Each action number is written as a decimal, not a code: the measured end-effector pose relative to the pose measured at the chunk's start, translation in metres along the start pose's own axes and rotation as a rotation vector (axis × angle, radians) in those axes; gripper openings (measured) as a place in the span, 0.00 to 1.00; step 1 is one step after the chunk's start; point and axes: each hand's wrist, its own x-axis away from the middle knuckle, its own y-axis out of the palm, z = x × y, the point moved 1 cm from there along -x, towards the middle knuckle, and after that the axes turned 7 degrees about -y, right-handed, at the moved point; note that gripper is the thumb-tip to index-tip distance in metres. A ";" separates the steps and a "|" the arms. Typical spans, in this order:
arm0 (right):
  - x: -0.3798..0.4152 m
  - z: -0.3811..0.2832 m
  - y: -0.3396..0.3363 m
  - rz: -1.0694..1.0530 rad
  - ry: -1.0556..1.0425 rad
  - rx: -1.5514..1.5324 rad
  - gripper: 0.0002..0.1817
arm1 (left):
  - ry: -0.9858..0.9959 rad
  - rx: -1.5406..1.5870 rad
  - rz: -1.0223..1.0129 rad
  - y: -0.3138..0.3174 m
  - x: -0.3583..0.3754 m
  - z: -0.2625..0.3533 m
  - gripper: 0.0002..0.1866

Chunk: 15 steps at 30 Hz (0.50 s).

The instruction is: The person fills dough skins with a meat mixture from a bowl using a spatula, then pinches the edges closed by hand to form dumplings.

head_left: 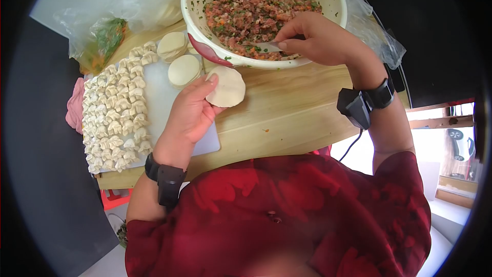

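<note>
In my left hand (192,107) a round dumpling wrapper (228,88) is pinched near its left edge, thumb on top. My right hand (319,38) is over the near side of a large white bowl (197,20), its fingers closed on a thin, flat, pale utensil (267,47). The utensil's far end sits in the minced filling (256,2), so its full shape is hidden. Two stacks of wrappers, a nearer stack (184,70) and a farther stack (172,46), are just beyond my left hand on a white board (163,90).
Rows of folded dumplings (119,110) cover the board's left part. A plastic bag with greens (108,38) lies behind them, and another clear plastic bag (366,5) is right of the bowl. The wooden table (292,102) ends just in front of my body.
</note>
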 end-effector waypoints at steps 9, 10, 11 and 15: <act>0.030 -0.031 0.008 0.188 0.030 -0.154 0.08 | -0.074 0.123 -0.024 0.020 -0.008 -0.007 0.20; 0.035 -0.032 0.014 0.183 0.030 -0.155 0.08 | -0.064 0.129 -0.025 0.022 -0.007 -0.006 0.20; 0.039 -0.032 0.022 0.254 -0.133 -0.021 0.09 | -0.064 0.133 -0.022 0.024 -0.005 -0.005 0.20; 0.055 -0.036 0.052 0.374 -0.377 0.289 0.17 | -0.049 0.138 -0.038 0.027 0.002 -0.004 0.20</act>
